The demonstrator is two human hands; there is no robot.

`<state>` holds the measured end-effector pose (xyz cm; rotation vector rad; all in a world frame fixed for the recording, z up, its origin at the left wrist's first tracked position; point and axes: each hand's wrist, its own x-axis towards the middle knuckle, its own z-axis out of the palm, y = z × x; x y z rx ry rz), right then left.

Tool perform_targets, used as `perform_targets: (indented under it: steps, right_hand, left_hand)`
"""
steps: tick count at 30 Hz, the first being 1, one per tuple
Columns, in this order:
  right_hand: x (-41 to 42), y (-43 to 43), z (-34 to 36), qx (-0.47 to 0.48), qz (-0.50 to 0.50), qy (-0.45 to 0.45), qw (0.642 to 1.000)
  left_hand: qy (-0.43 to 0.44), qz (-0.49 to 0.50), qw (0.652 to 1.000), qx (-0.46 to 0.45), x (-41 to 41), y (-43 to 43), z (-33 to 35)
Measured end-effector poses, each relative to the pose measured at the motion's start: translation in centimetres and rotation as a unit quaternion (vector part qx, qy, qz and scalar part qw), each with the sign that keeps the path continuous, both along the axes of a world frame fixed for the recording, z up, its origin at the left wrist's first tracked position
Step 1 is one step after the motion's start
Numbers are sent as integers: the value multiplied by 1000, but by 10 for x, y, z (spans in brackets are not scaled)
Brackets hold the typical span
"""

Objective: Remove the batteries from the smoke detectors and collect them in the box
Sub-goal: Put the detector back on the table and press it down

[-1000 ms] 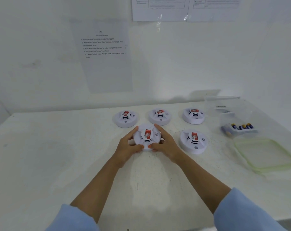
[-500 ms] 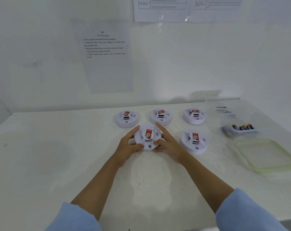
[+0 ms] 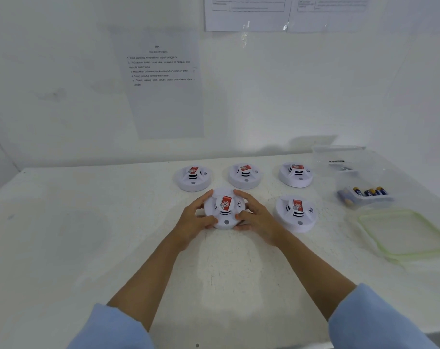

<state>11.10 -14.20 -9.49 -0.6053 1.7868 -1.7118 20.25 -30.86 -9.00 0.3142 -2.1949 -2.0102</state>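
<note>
Hands first: I read both on one unit. The left hand [image 3: 193, 220] grasps the left edge of a white round plastic smoke detector with a red label on its raised centre [image 3: 225, 210], with fingers curled at the far rim and thumb at the near rim. The right hand [image 3: 258, 220] grasps the right edge of the same detector in mirror fashion. This held detector sits mid-table on the white table [image 3: 88, 235], in the near row, left position. I cannot tell whether its base rests on the surface or is slightly raised.

Four more white round detectors of the same type lie face up on the table. Three form the far row: the far-left detector [image 3: 193, 178], the far-middle detector [image 3: 244, 175] and the far-right detector [image 3: 295, 174]. The fourth, the near-right detector [image 3: 296, 214], lies just right of the right hand and apart from it.

At the right side of the table stands a clear plastic box [image 3: 365, 204]. Several blue-and-gold cylindrical batteries [image 3: 370, 192] lie inside it. Nearer to me than the box lies a flat clear lid with a pale green rim [image 3: 405, 233]. Beyond the box stands a second clear container [image 3: 337, 159] holding a small dark item that I cannot identify.

Light blue sleeves [image 3: 380, 321] cover both arms at the near edge of the view. A printed sheet [image 3: 163, 84] hangs on the white wall behind the far row.
</note>
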Motion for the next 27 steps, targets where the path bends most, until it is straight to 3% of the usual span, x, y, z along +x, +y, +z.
perform_targets:
  steps: [27]
  right_hand:
    - [2,0,3,4,14,13,1000]
  left_hand:
    - [-4,6,1000,-7,-1,0,-3]
